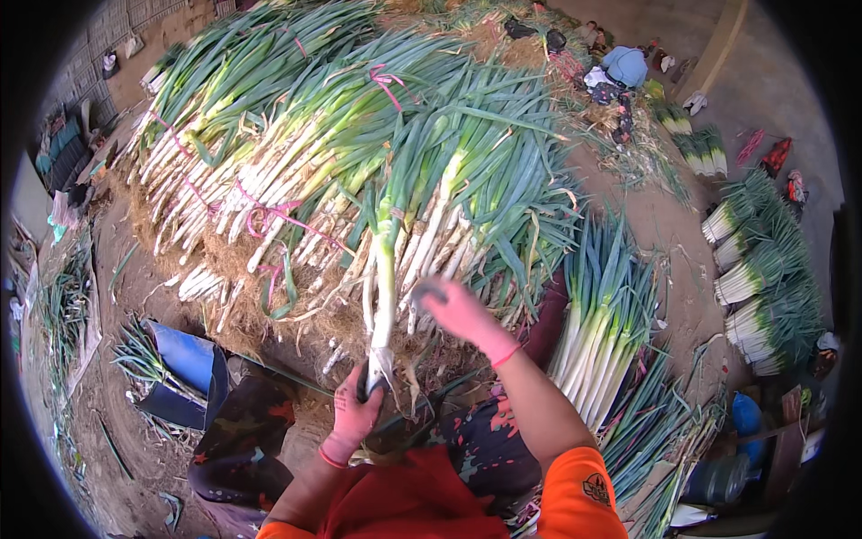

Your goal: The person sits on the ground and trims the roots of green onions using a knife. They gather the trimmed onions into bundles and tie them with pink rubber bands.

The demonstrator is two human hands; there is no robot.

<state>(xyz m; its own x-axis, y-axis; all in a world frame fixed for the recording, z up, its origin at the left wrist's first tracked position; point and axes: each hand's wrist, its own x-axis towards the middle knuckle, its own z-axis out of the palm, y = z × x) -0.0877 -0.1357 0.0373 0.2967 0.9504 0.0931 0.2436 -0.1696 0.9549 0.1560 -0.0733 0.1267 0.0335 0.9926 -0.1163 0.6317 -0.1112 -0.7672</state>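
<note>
My left hand (pixel 357 404), in a pink glove with dark fingertips, grips the root end of a large green onion (pixel 384 290). Its white stalk points away from me, and its leaves lie over the heap of unpeeled green onions (pixel 296 155). Loose strips of outer skin hang beside the stalk's base. My right hand (pixel 458 313), gloved the same way and blurred, is just right of the stalk; whether its fingers hold anything cannot be told. Pink ties (pixel 269 212) cross the heap. Cleaner green onions with white stalks (pixel 592 357) lie to the right of my knee.
A blue container (pixel 182 370), cut open, holds onion scraps at the left. Leafy waste (pixel 663 431) lies at the lower right. Bundled green onions (pixel 741 290) are lined up on the far right floor, near a large plastic bottle (pixel 717 478). A person in blue (pixel 625 66) crouches at the back.
</note>
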